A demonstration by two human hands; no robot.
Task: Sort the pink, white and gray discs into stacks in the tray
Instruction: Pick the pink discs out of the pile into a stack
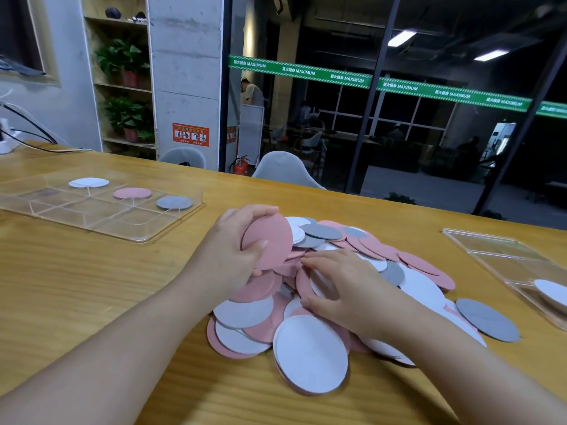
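Inside left tray (171, 223): white (88, 182), pink (132, 193), gray discs (174, 203), perhaps stacked.

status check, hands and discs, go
Left hand grips pink discs. Right hand rests on the pile. Tray holds one white, pink, gray. Path clear.

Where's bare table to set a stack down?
Bare wooden table between the clear divided acrylic tray and the left hand; also the near-left edge. Crowded: the pile of pink, white and gray discs, up to the second clear tray.
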